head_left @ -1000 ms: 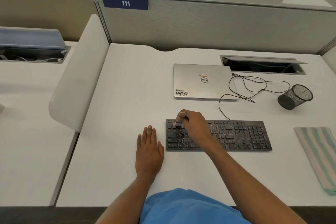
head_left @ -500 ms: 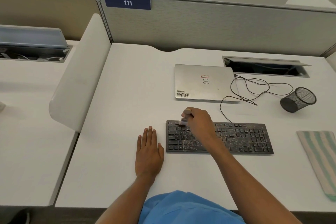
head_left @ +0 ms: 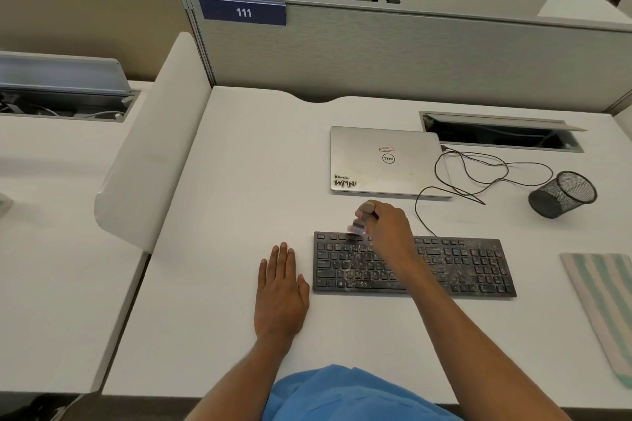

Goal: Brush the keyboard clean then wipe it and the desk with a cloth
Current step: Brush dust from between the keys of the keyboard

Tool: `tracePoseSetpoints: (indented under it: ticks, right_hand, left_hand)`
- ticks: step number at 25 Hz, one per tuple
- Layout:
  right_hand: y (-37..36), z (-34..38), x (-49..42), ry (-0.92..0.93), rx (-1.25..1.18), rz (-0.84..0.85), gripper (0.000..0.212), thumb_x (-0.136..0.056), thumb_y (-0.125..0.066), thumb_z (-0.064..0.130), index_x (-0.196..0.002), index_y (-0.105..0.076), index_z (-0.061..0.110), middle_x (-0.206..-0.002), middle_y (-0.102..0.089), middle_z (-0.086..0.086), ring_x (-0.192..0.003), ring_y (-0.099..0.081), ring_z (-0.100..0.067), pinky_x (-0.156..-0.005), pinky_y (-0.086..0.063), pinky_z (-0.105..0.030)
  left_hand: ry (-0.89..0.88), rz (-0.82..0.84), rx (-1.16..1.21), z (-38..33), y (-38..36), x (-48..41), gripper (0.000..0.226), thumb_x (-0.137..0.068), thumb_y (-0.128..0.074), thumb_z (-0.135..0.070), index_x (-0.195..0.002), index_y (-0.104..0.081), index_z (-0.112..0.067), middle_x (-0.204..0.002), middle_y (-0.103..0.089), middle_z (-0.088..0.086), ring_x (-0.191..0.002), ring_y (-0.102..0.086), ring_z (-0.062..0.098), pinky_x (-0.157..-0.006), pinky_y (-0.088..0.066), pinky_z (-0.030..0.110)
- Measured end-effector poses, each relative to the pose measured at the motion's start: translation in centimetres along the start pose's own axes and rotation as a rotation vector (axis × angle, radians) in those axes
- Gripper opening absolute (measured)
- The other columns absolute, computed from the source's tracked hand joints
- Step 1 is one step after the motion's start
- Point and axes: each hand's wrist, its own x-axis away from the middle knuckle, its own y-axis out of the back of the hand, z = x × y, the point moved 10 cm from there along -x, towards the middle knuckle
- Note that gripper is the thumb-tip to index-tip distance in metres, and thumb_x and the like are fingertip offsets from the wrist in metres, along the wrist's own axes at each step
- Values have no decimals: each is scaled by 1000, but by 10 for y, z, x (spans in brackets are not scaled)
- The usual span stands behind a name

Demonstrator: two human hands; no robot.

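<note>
A white office desk (head_left: 239, 181) inside a grey-partitioned cubicle holds a black keyboard (head_left: 472, 267), lying flat in front of the person. A closed silver laptop (head_left: 386, 161) sits just behind the keyboard, and a wire pen cup (head_left: 562, 195) lies tipped over behind its right end. The striped cloth (head_left: 605, 301) waits well to the right of the keyboard, untouched.

The right hand (head_left: 386, 225) is clenched round a small brush (head_left: 359, 223), bristles down on the keyboard's top row towards its left end; the bristles are blurred. The left hand (head_left: 280, 287) rests flat on the desk just left of the keyboard, fingers straight, grasping nothing.

Brushing looks barely under way. Short strokes along each row, working in one direction, should lift grit from between the keys and push it off one edge instead of scattering it. The left hand would do better steadying the keyboard's edge.

The keys are heavily speckled with pale dust and crumbs, thickest across the middle and right.
</note>
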Motion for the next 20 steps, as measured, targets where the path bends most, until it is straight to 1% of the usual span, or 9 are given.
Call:
tracePoseSetpoints:
  ticks: [2,4,6,8,10,14,16,19,20]
  right_hand:
    - [-14,9,3,77,105,34,25,-104,-52,15,-83,-65,18,-92,-73,3,-81,-75,-7,-79,-63,-35]
    - [-21,9,5,139,250,34,34,-105,-50,22,-71,-48,23,-74,-64,10,-62,-65,0,-69,-60,-41]
    - [-16,7,6,154,368,3,36,-105,-48,20,-70,-42,14,-65,-60,1,-55,-56,-2,-59,-51,-42]
    - [-7,10,5,148,484,-40,32,-104,-49,20,-75,-50,6,-69,-64,-8,-60,-58,-15,-58,-48,-39]
    - [1,11,2,131,483,-84,33,-105,-48,22,-76,-53,7,-69,-63,-8,-61,-58,-21,-56,-45,-39]
    - [-5,12,8,136,292,-79,39,-107,-43,21,-69,-37,15,-62,-50,1,-51,-55,3,-49,-33,-25]
    - [-8,7,12,136,295,-62,38,-107,-43,20,-70,-36,14,-63,-51,0,-51,-54,8,-46,-30,-18]
    - [-9,3,13,149,313,-37,40,-107,-42,21,-68,-34,16,-57,-49,1,-52,-55,-1,-49,-37,-29]
    - [-8,2,12,149,351,-37,40,-107,-43,21,-68,-37,15,-56,-51,0,-51,-55,-4,-50,-39,-32]
  left_hand:
    - [-4,2,-8,-1,0,1,63,-105,-31,-33,-161,-39,-7,-171,-30,9,-161,-23,22,-131,-10,43]
    - [-3,4,-9,-1,0,2,63,-106,-29,-34,-162,-37,-7,-172,-29,8,-161,-22,22,-132,-8,42]
    - [-2,4,-7,-1,0,2,63,-105,-30,-33,-161,-38,-7,-171,-31,9,-161,-24,22,-131,-9,42]
    - [-2,0,-6,-1,1,2,63,-104,-31,-33,-160,-41,-6,-170,-33,10,-160,-26,23,-131,-10,43]
    - [-4,2,-3,-1,0,1,63,-104,-31,-33,-160,-42,-5,-170,-33,10,-159,-27,24,-131,-10,43]
    - [0,0,-4,0,1,1,63,-105,-32,-33,-161,-40,-6,-171,-32,10,-160,-26,23,-131,-10,42]
    - [-2,3,-4,-1,1,1,63,-104,-32,-33,-161,-40,-6,-171,-32,9,-160,-26,23,-131,-11,43]
    - [4,9,-2,0,0,1,63,-104,-33,-33,-161,-40,-6,-171,-31,9,-160,-25,23,-131,-10,43]
    - [4,10,-2,0,-1,1,63,-104,-33,-33,-161,-40,-6,-171,-31,9,-160,-25,23,-131,-10,43]
